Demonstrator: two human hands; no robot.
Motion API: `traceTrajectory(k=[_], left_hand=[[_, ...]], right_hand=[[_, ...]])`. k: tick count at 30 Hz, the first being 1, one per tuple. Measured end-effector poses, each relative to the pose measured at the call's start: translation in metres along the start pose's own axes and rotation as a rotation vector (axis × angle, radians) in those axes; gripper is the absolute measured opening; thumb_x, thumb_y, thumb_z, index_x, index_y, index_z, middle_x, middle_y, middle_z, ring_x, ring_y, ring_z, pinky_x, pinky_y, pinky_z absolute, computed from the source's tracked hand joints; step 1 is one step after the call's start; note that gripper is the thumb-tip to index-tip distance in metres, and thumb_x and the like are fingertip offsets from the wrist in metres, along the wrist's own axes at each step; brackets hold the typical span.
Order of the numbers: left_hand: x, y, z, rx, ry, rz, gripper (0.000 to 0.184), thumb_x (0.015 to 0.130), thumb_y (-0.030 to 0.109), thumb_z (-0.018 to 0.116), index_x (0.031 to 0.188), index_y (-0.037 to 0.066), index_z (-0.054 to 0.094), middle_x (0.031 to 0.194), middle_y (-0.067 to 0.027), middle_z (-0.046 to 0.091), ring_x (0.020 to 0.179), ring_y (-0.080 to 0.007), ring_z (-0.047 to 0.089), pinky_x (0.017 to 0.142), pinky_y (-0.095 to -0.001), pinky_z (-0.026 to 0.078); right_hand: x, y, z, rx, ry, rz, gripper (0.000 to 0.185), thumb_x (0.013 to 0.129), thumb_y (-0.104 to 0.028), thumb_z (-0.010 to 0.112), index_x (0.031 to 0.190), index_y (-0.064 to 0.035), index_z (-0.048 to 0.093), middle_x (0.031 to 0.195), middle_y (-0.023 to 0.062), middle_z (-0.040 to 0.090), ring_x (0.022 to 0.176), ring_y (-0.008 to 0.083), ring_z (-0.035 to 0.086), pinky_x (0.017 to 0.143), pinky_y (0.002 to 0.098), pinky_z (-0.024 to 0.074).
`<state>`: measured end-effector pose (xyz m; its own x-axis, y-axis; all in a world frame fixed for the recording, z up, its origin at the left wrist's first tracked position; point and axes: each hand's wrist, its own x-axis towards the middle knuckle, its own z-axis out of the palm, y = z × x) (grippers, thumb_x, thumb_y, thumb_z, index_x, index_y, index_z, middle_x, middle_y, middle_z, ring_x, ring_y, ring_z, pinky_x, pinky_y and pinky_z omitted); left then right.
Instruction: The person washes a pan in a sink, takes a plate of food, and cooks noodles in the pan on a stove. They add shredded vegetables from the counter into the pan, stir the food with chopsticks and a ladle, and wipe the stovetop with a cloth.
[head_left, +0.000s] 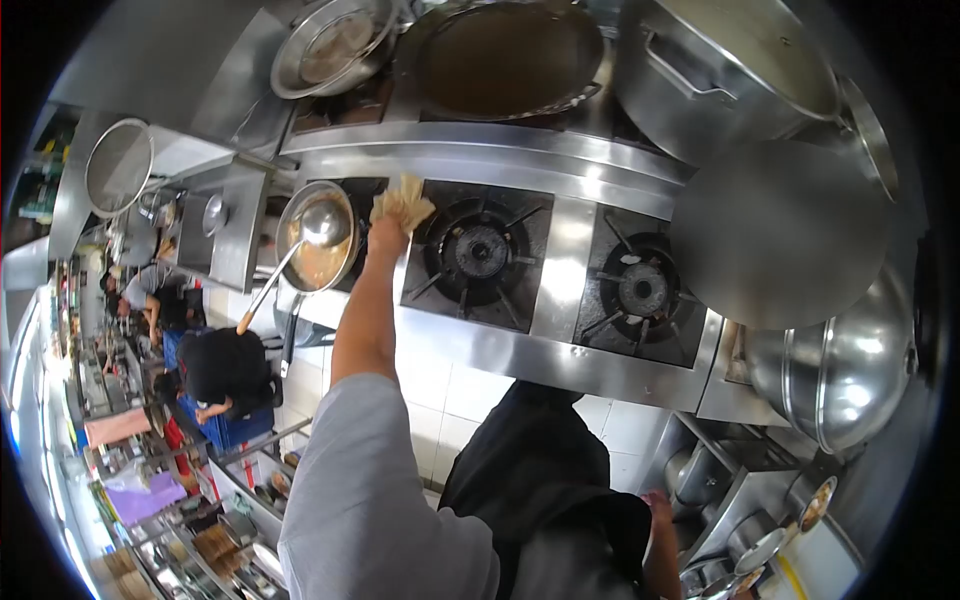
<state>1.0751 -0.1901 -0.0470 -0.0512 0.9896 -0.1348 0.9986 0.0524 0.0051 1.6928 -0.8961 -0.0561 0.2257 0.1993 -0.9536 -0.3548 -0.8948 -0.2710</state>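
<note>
My left hand (388, 237) is closed on a crumpled yellowish cloth (402, 203), which touches the steel strip between two burners. Just left of it, a pan (318, 272) with reddish-brown liquid sits on the stove, and a ladle (323, 222) rests in it, its wooden handle pointing down-left. A black burner grate (478, 250) lies right of the cloth. My right hand (656, 503) hangs low beside the black apron; its fingers are too small and blurred to read.
Another burner (641, 288) is further right. Along the back stand a wide pan of dark liquid (505, 60), a large pot (690, 95) and a metal bowl (325, 50). Stacked steel bowls (845, 370) are at the right. Two people (225, 370) are at the left.
</note>
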Motion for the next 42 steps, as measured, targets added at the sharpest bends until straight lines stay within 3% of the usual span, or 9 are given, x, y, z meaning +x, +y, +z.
traceTrajectory(k=[10, 16, 20, 25, 28, 30, 32, 34, 42], left_hand=[[-0.318, -0.048, 0.01, -0.552, 0.073, -0.349, 0.019, 0.08, 0.004, 0.06, 0.095, 0.003, 0.073, 0.094, -0.0172, 0.071, 0.09, -0.0323, 0.068, 0.083, -0.0386, 0.053], [-0.219, 0.04, -0.029, -1.564, 0.372, -0.366, 0.027, 0.092, 0.007, 0.058, 0.114, -0.007, 0.064, 0.1, -0.0152, 0.069, 0.092, -0.0194, 0.065, 0.08, -0.0317, 0.053], [-0.061, 0.117, -0.014, -1.457, 0.514, -0.185, 0.031, 0.089, 0.001, 0.056, 0.119, 0.003, 0.061, 0.108, -0.0061, 0.064, 0.094, -0.0172, 0.063, 0.078, -0.0276, 0.052], [0.035, 0.32, -0.007, -2.399, 0.118, -0.483, 0.023, 0.088, 0.001, 0.059, 0.111, 0.005, 0.058, 0.098, -0.0058, 0.064, 0.082, -0.0176, 0.063, 0.069, -0.0315, 0.054], [0.061, 0.317, 0.034, -2.456, -0.768, -0.102, 0.02, 0.086, -0.002, 0.061, 0.104, 0.006, 0.057, 0.089, -0.0043, 0.063, 0.079, -0.0183, 0.063, 0.069, -0.0328, 0.053], [0.076, 0.329, 0.059, -2.101, 0.489, -0.296, 0.011, 0.085, -0.001, 0.061, 0.09, 0.009, 0.057, 0.077, -0.0041, 0.06, 0.068, -0.0193, 0.062, 0.061, -0.0341, 0.053], [0.069, 0.218, -0.042, -2.451, 0.127, -0.353, 0.016, 0.089, 0.008, 0.058, 0.073, 0.012, 0.056, 0.075, -0.0048, 0.061, 0.062, -0.0198, 0.059, 0.051, -0.0363, 0.053], [0.12, 0.121, -0.041, -2.203, 0.343, -0.738, 0.009, 0.09, 0.008, 0.059, 0.082, 0.011, 0.058, 0.084, -0.0059, 0.063, 0.068, -0.0188, 0.061, 0.052, -0.0333, 0.051], [0.175, -0.044, -0.094, -2.022, 0.942, -0.571, 0.041, 0.085, -0.007, 0.047, 0.124, 0.003, 0.054, 0.112, -0.0136, 0.063, 0.103, -0.0255, 0.063, 0.086, -0.0372, 0.054]], right_hand=[[0.019, -0.043, 0.046, -0.058, -0.082, -0.036, 0.027, 0.094, -0.029, 0.059, 0.115, -0.012, 0.059, 0.095, 0.0043, 0.063, 0.075, 0.0172, 0.06, 0.063, 0.0317, 0.0509], [-0.019, -0.084, 0.032, -0.028, 0.076, -0.115, 0.037, 0.093, -0.039, 0.059, 0.12, -0.0135, 0.056, 0.104, 0.0069, 0.062, 0.085, 0.0193, 0.06, 0.071, 0.0367, 0.0521], [-0.045, -0.073, 0.032, -0.022, 0.153, -0.112, 0.036, 0.092, -0.042, 0.059, 0.114, -0.0126, 0.057, 0.101, 0.0078, 0.061, 0.083, 0.0216, 0.06, 0.071, 0.0378, 0.0518], [-0.073, -0.033, 0.057, 0.078, 0.099, -0.004, 0.023, 0.092, -0.036, 0.054, 0.102, -0.016, 0.057, 0.085, 0.0016, 0.058, 0.074, 0.0144, 0.056, 0.052, 0.0321, 0.0415], [-0.09, -0.026, 0.096, -0.227, 0.112, 0.065, 0.026, 0.097, -0.033, 0.053, 0.115, -0.0147, 0.054, 0.096, 0.007, 0.061, 0.076, 0.0201, 0.06, 0.067, 0.0396, 0.0528], [-0.103, -0.019, 0.111, -0.244, 0.02, -0.052, 0.025, 0.097, -0.033, 0.053, 0.114, -0.0146, 0.053, 0.092, 0.0058, 0.06, 0.074, 0.0193, 0.059, 0.064, 0.0384, 0.0525], [-0.113, -0.019, 0.131, 0.052, 0.037, -0.01, 0.02, 0.098, -0.031, 0.052, 0.109, -0.0144, 0.053, 0.081, 0.0013, 0.055, 0.067, 0.0159, 0.057, 0.055, 0.0335, 0.0495], [-0.131, -0.033, 0.162, -0.021, 0.073, 0.042, 0.02, 0.098, -0.033, 0.051, 0.107, -0.0164, 0.054, 0.082, 0.0002, 0.055, 0.066, 0.0151, 0.056, 0.055, 0.0324, 0.0475], [-0.103, -0.05, 0.203, -0.008, 0.079, 0.138, 0.027, 0.096, -0.039, 0.053, 0.11, -0.0152, 0.055, 0.089, 0.0008, 0.059, 0.074, 0.0159, 0.057, 0.063, 0.0346, 0.0486]])
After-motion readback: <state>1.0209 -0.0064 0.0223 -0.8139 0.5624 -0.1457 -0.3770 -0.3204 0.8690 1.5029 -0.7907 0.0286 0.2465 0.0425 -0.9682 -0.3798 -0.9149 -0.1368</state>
